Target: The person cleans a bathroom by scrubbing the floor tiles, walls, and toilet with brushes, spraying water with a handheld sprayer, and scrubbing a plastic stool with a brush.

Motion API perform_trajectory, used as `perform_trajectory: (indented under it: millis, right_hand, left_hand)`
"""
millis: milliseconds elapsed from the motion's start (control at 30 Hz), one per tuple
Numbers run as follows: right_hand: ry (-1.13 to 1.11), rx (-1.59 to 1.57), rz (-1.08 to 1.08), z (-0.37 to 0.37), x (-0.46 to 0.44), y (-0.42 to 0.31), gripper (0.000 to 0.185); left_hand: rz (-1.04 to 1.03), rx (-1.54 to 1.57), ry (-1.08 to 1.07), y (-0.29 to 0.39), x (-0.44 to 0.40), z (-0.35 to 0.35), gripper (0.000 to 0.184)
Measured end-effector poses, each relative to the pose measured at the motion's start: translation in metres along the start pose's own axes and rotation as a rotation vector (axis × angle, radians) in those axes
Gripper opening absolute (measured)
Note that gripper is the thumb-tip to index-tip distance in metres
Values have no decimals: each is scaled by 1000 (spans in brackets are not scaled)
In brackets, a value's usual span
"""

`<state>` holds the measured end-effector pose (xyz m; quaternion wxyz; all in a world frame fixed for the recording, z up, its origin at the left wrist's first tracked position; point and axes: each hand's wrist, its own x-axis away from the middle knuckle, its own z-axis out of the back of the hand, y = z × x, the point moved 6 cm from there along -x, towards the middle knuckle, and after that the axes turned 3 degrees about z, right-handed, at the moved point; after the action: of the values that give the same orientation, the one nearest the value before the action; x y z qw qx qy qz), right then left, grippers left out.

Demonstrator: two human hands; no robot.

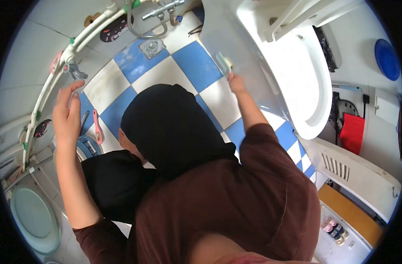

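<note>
My right hand [237, 82] is closed round the end of a pale green and white brush [225, 63], which lies against the side of the white bathtub-like panel [236, 42]. My left hand [69, 108] is raised at the left, fingers apart and slightly curled, with nothing in it. Its fingertips are close to a grey metal tap [76, 72] on the white wall pipes; whether they touch it I cannot tell. Below that hand, a pink-handled tool [97, 127] leans by a blue-patterned round container [88, 146].
Blue and white tiles [157, 75] cover the floor, with a square drain [151, 47] near the wall. A white basin [313, 79] is at the right. Pale green lid [35, 220] at lower left; a chrome mixer tap [162, 9] at the top. A blue bowl [387, 59] hangs far right.
</note>
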<state>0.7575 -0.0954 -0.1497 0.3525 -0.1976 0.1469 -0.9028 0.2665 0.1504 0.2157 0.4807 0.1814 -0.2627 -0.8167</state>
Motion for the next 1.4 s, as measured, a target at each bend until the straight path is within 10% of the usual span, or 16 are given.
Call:
perform_trajectory:
  millis: [100, 367, 567, 767, 1000, 1200, 1400]
  right_hand:
    - [123, -226, 96, 124, 41, -115, 52]
    - [-111, 97, -146, 7, 83, 61, 51]
    - [73, -151, -24, 123, 102, -33, 54]
    - [37, 100, -160, 7, 115, 98, 54]
    - [112, -112, -49, 161, 141, -20, 52]
    - [-74, 171, -288, 39, 164, 142, 51]
    - [-65, 162, -203, 146, 197, 93, 51]
  left_hand:
    - [-33, -7, -39, 14, -6, -11, 27]
    - [16, 11, -37, -5, -5, -18, 27]
    - [18, -2, -83, -14, -13, -26, 29]
    - [25, -25, -94, -31, -18, -37, 31]
    - [22, -71, -141, -42, -22, -44, 31]
    - [32, -67, -148, -44, -21, -48, 32]
    - [42, -23, -153, -60, -22, -43, 31]
